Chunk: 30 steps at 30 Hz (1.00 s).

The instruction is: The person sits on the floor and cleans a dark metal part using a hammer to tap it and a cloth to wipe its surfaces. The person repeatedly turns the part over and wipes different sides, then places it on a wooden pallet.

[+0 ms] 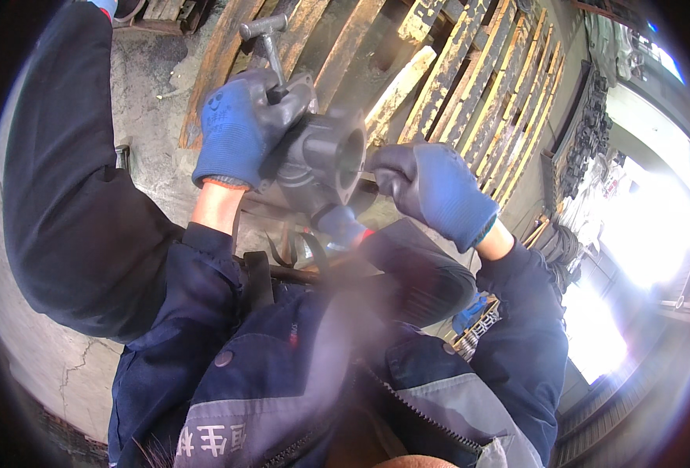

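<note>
A grey cast-metal pipe fitting (pixel 310 160) with a round flanged opening sits in front of me, over my lap. My left hand (pixel 240 129), in a blue glove with a dark coated palm, is closed on its left upper side. Beyond those fingers a hammer (pixel 267 43) shows its metal head and part of its handle; the handle's lower end is hidden at the hand, so I cannot tell whether the hand grips it too. My right hand (pixel 435 187), gloved alike, is closed just right of the fitting's opening; whatever its fingers pinch is too small to name.
Wooden slats (pixel 349 51), several with worn yellow paint, lie beyond the fitting. My bent legs in dark trousers (pixel 72 187) frame the work on both sides. Concrete floor (pixel 154 86) is at the left. Dark coiled material (pixel 560 249) and a bright opening (pixel 634 226) are at the right.
</note>
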Motion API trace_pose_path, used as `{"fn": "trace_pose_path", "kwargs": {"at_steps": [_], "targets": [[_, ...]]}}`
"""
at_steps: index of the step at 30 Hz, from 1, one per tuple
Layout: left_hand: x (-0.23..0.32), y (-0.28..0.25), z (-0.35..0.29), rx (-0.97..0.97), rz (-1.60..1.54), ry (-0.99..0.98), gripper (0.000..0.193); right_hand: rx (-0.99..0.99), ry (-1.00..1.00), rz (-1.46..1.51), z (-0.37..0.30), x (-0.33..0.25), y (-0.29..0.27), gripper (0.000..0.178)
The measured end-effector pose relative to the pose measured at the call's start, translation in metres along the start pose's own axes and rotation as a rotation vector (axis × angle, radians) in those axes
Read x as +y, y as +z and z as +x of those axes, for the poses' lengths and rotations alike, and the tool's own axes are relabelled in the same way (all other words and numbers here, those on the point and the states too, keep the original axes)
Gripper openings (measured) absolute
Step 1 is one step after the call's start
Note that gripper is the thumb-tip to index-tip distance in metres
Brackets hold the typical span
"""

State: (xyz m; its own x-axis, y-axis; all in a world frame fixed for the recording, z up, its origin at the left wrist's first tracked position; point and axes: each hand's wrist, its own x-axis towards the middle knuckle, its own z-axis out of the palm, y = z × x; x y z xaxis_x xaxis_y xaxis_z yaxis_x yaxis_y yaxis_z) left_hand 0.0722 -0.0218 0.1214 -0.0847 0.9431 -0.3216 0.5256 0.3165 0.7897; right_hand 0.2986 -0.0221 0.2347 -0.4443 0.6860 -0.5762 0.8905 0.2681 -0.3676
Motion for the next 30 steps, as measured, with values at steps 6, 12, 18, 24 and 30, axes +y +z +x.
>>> {"fn": "trace_pose_path", "kwargs": {"at_steps": [6,12,18,24,30], "targets": [[0.0,0.001,-0.001,0.027,0.015,0.056,0.045,-0.315,0.187,0.098,0.026,0.02,-0.006,0.017],[0.0,0.001,0.002,-0.04,0.052,0.014,0.044,-0.377,-0.177,0.034,0.036,0.043,-0.002,0.022],[0.002,0.001,0.001,-0.009,0.03,0.035,0.042,-0.294,-0.013,-0.087,0.029,0.029,-0.006,0.018],[0.001,0.001,0.001,-0.03,0.053,0.008,0.041,-0.085,-0.01,-0.092,0.009,0.005,-0.005,0.011],[0.001,0.001,0.002,-0.032,0.057,0.008,0.042,-0.126,-0.144,-0.358,0.003,0.001,-0.007,0.012]]}}
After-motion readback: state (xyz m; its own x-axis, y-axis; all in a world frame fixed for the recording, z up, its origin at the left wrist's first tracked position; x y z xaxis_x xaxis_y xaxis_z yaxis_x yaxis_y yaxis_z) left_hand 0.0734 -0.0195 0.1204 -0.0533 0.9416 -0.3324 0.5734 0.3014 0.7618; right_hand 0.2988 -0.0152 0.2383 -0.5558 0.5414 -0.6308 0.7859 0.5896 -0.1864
